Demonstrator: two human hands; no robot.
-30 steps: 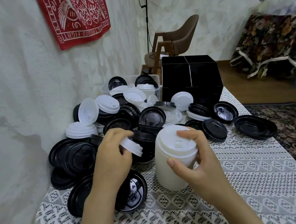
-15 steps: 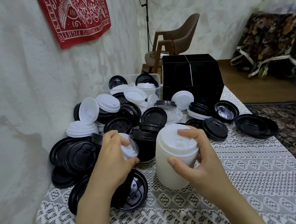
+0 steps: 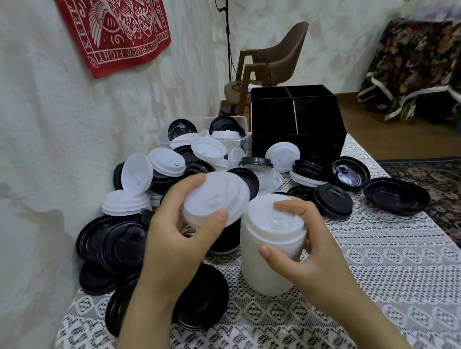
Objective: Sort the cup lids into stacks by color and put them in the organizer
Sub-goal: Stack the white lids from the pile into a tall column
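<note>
**Head view: loose white lid held beside the white stack**

Left hand (image 3: 172, 253) pinches one white lid (image 3: 215, 201) by its rim, thumb on the near edge and fingers on the far edge. The lid is tilted, clear of the table, just left of the white stack (image 3: 271, 255) and slightly above its top. Right hand (image 3: 310, 254) is curled round the top of that stack, thumb on the near side, index finger over the top lid. The stack stands upright on the lace cloth (image 3: 403, 284), near middle of the table.

Organizer (image 3: 297, 123) is far, middle-right: black, with divided compartments. Its insides are mostly hidden, so I cannot tell if anything is in it. Loose black lids (image 3: 397, 195) and more white ones are heaped on the left and in front of the organizer. More sit in a clear tub (image 3: 163, 137) just left of it.

Handling, judged:
- **Material:** thin moulded plastic, very light, a bit springy.
- **Where to hold a lid:** the rim looks like the stiff part, so an edge pinch like the left hand's suits it. Squeezing the dome would likely flex it.
- **Surface:** smooth, probably slippery. Nested lids may seat crooked or stick together.
- **The stack:** tall and light, so it probably tips easily. It wants steadying at the top while a lid goes on.
- **Carrying it to the organizer:** wrap the side low down and keep a finger on top, or it could split mid-stack.
</note>
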